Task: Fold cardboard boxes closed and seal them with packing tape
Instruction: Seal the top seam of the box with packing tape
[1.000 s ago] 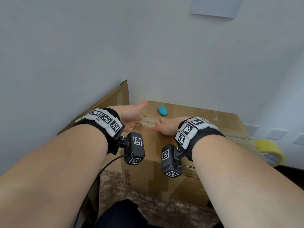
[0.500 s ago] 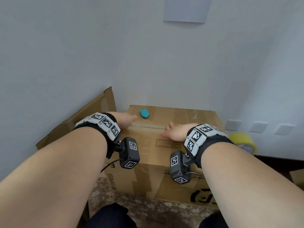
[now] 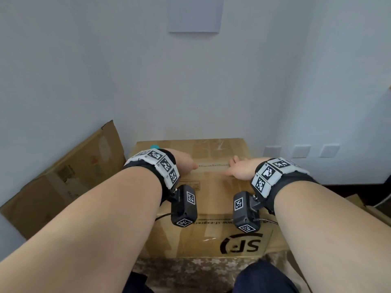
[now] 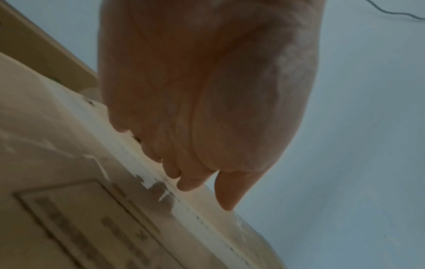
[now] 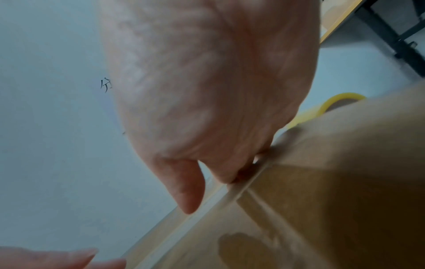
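Wall corner, box (image 3: 211,208): L hand (image 3: 182,161) & R hand (image 3: 241,169) apart, flat on top seam, gripping nothing. Step: flaps down. Next prob.: tape roll (image 5: 331,104).

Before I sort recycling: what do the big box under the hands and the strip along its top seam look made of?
The box looks like brown corrugated cardboard, matte, with printed black lettering. The seam strip looks like clear glossy packing tape, judging by its sheen in the right wrist view, though blur leaves that open.
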